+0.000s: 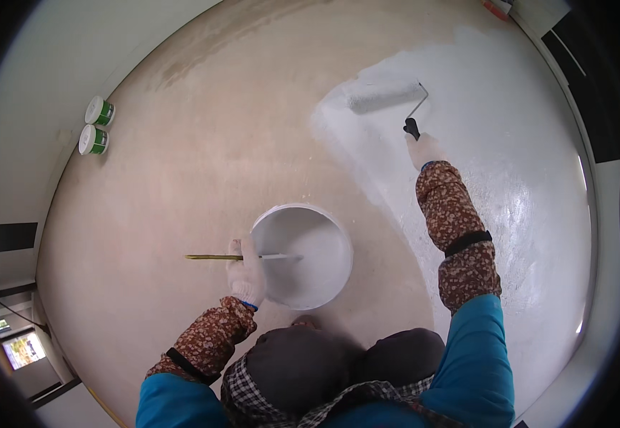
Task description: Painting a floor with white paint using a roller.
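Observation:
My right hand (425, 150), in a white glove, is closed round the black handle of a paint roller (385, 97). The roller's white sleeve rests on the floor, at the left part of a wet white painted patch (517, 171). In front of my knees stands a white bucket (347, 242) with white paint inside. At its left rim is my gloved left hand (246, 271), closed, with a thin stick (208, 257) across it. The stick's white-coated end reaches into the bucket. Whether the fingers also grip the rim is hidden.
Two white and green tubs (93, 140) stand by the wall at the far left. Bare beige floor (181, 157) lies left of the painted area. A red-orange object (495, 9) sits at the far right edge. My knees (303, 360) are close behind the bucket.

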The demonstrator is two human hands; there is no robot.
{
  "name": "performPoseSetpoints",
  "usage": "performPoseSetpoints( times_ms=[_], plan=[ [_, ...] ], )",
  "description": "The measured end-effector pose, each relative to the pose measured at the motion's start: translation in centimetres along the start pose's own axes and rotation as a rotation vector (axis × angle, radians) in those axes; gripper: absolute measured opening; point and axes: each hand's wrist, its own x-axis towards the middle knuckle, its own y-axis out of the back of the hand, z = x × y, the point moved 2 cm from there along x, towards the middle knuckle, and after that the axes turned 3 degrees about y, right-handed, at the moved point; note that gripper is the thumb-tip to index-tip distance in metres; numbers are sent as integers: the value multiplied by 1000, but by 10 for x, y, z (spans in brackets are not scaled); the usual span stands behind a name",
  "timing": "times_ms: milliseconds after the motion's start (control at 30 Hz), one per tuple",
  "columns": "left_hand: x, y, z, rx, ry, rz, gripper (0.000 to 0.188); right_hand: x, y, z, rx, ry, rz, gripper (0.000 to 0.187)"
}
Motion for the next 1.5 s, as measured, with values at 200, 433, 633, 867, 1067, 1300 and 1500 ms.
performPoseSetpoints(
  times_ms=[200,433,633,867,1067,1300,1500],
  plan=[
    [1,-4,-6,-69,-71,1,42,-11,2,22,-45,41,-31,55],
    [1,-2,-7,-88,-22,-49,36,-53,29,78,-196,-12,-90,53],
    [-1,1,0,26,-49,-61,54,17,-8,-9,85,-33,57,56],
    [8,5,-19,20,28,-60,68,-30,-17,-6,40,165,-116,51],
    [-5,-3,-3,-156,-53,-342,75,-149,1,95,26,68,-296,45],
    [-7,-20,27,104,-214,-328,81,-269,47,266,-36,-167,-361,44],
    [7,-45,55,88,-256,-326,84,-411,64,406,-126,-557,-370,42]
  ],
)
